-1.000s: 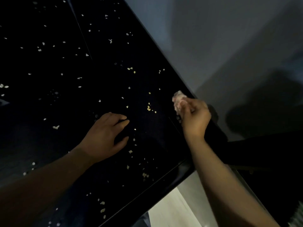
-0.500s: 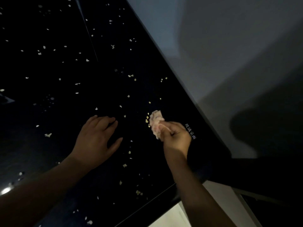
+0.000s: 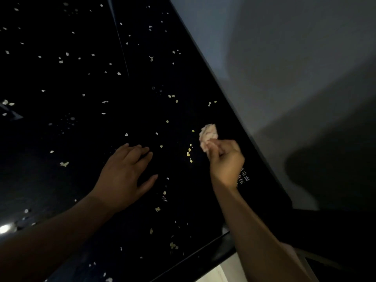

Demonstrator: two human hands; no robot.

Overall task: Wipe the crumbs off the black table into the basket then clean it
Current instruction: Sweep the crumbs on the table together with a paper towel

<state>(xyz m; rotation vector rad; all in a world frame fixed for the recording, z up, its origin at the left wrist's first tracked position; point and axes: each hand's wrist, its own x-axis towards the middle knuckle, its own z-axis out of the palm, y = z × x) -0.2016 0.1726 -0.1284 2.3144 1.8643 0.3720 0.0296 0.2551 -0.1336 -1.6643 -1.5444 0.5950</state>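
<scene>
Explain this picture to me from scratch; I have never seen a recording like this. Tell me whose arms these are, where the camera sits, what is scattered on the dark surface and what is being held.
There is no machine here: the two bare arms belong to a person doing the job by hand. The single picture comes from a wide-angle camera worn on that person's head, looking forward and down. The dark surface is a black table, and the pale specks all over it are crumbs. The left hand is spread open, palm down, on or just above the table, and holds nothing. The right hand pinches a pale crumpled wad, tissue or cloth, I cannot tell which, near the table's right edge. No basket is in view.
</scene>
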